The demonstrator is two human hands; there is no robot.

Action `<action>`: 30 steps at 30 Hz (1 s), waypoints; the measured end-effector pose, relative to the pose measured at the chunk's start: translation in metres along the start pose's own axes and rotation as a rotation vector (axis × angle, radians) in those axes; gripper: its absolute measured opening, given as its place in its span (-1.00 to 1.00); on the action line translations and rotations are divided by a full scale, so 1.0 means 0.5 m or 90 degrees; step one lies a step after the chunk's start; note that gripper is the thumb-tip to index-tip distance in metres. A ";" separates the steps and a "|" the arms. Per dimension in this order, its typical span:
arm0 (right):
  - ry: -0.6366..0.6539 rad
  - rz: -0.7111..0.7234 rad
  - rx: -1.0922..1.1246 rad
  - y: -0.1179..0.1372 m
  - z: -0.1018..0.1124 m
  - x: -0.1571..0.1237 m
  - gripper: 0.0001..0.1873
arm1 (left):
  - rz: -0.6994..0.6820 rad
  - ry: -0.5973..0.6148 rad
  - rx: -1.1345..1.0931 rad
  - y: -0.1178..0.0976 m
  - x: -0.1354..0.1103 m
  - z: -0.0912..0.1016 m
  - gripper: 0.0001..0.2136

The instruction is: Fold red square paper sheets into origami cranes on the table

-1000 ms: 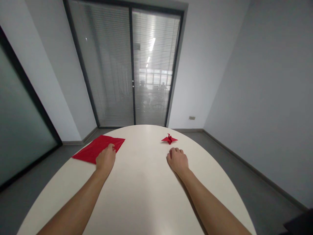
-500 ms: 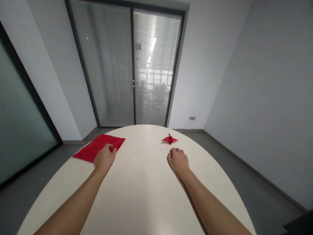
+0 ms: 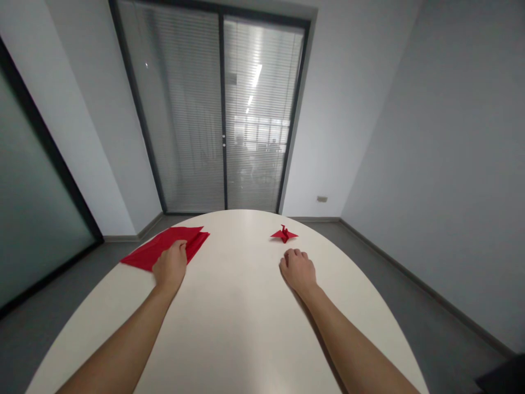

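Note:
A stack of red paper sheets [image 3: 158, 249] lies at the far left of the white oval table [image 3: 241, 312]. My left hand [image 3: 170, 266] rests on its near edge, fingers pinched on the top sheet, which is lifted and shifted off the stack. A small red paper crane [image 3: 284, 234] stands at the far right of the table. My right hand [image 3: 298, 269] lies on the table just in front of the crane, apart from it, fingers curled under with nothing seen in them.
Glass doors with blinds [image 3: 217, 109] stand behind the table. A glass partition [image 3: 28, 219] runs along the left, a plain wall along the right. A dark object [image 3: 502, 377] shows at the bottom right corner.
My left hand has slid left along the red paper and drawn the top sheet away from the stack. My right hand has stayed put.

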State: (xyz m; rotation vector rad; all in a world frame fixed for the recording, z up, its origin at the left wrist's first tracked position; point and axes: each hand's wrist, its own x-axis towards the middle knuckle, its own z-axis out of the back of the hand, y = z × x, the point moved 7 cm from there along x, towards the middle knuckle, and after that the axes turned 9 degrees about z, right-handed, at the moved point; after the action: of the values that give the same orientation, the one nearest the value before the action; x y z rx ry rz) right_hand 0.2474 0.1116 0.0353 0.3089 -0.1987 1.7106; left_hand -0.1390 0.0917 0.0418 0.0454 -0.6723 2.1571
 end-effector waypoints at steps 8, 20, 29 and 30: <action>0.004 -0.014 0.011 0.000 0.000 0.000 -0.73 | -0.295 -0.106 -0.051 -0.131 -0.095 0.042 -0.67; 0.000 -0.015 0.020 0.001 0.004 -0.002 -0.74 | -0.518 0.308 -0.074 -0.229 -0.337 -0.004 -0.72; -0.041 0.089 0.161 0.047 0.026 0.001 -0.69 | -0.350 0.024 0.035 -0.154 -0.174 -0.010 -0.53; -0.045 0.148 0.203 0.069 0.030 -0.004 -0.66 | -0.313 0.017 0.072 -0.136 -0.152 -0.022 -0.50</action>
State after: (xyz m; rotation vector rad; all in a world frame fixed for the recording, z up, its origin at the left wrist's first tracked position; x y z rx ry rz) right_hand 0.2153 0.0994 0.0505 0.6018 -0.0122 1.9650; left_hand -0.0378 0.0752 0.0434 0.2192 -0.4632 1.7152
